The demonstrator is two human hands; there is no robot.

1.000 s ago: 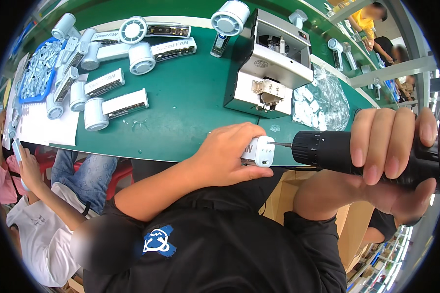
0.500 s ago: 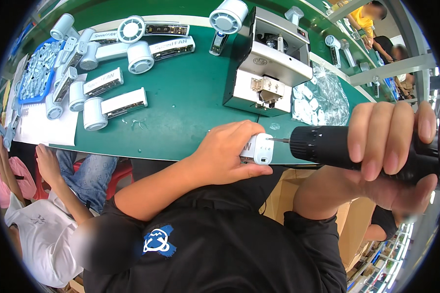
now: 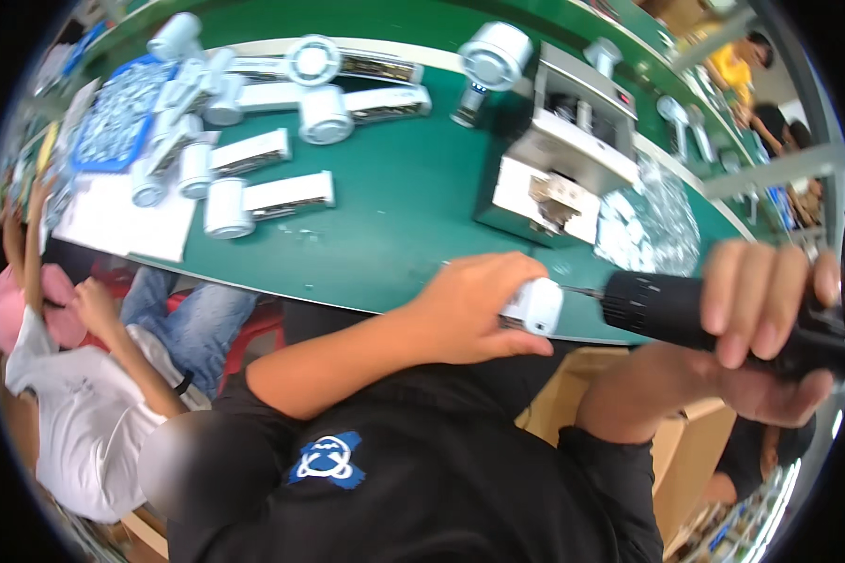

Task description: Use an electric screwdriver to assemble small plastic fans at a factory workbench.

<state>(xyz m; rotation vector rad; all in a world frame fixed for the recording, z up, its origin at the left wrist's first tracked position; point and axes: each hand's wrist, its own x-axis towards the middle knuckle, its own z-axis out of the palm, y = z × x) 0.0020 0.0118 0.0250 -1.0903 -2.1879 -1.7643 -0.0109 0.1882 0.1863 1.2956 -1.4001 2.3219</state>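
My left hand (image 3: 474,310) is closed around the handle of a pale handheld fan (image 3: 539,307), its end face turned to the right. The rest of that fan is hidden by my fingers. In my right hand (image 3: 756,319) I grip a black electric screwdriver (image 3: 652,302), held roughly level and pointing left. Its thin bit (image 3: 582,292) reaches the upper right edge of the handle's end; blur hides whether it touches. Both hands are at the near edge of the green table (image 3: 385,216).
Several pale fans (image 3: 289,194) with exposed circuit boards lie at the left, beside a blue tray (image 3: 148,141) of small parts. A silver-and-black bench machine (image 3: 573,150) stands beyond my hands. Right of it lies a clear plastic bag (image 3: 671,225) with white pieces. A person in white (image 3: 89,413) sits at the left.
The whole view has shifted, so the table and my hands appear further right and slightly lower. The handle's end face has tilted a little, and the bit now sits nearer its edge. Both grips are unchanged.
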